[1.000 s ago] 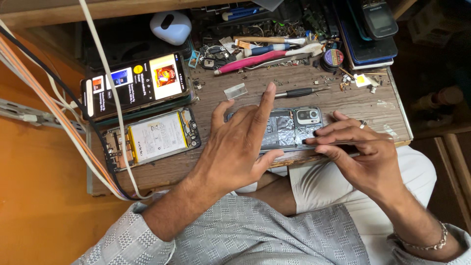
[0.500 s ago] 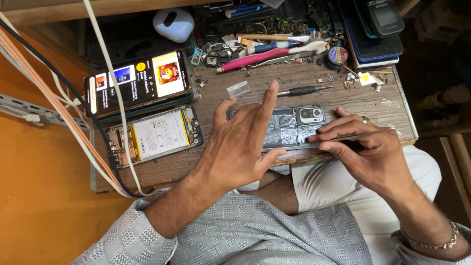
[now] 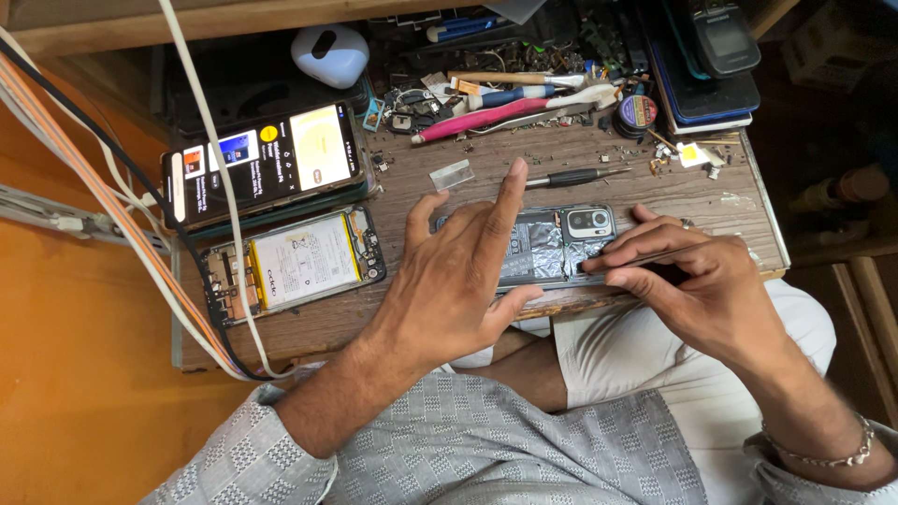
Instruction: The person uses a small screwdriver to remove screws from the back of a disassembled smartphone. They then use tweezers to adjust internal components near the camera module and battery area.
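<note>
Head camera, looking straight down, shows a person seated at a small worn wooden workbench (image 3: 711,201) with both hands on an opened phone (image 3: 561,245) that lies back-side up near the bench's front edge, its camera block toward the right and its inner plates bare. The left hand (image 3: 458,281) lies spread across the phone's left part, palm down, fingers fanned wide and the index finger stretched up toward the back of the bench, the thumb pressing near the phone's lower edge; it grips nothing. The right hand (image 3: 692,276) is drawn in narrow, fingertips pinched together at the phone's right end just below the camera block; whether a thin tool sits between those fingertips cannot be told. To the left of the hands, well apart from them, a second opened phone (image 3: 295,262) lies with its pale battery exposed, and just behind it a lit phone (image 3: 262,164) shows a bright screen. Flat orange ribbon cable and white and black cables (image 3: 122,234) cross the bench's left side and pass over both of these phones. Just beyond the left index finger lie a small clear plastic piece (image 3: 452,174) and a black-handled screwdriver (image 3: 572,176). Farther back sit a pink-handled tool (image 3: 486,118), a small round spool (image 3: 638,112), a white earbud case (image 3: 329,53), and a stack of dark phones (image 3: 711,65) at the right rear corner, amid scattered screws and small parts.
</note>
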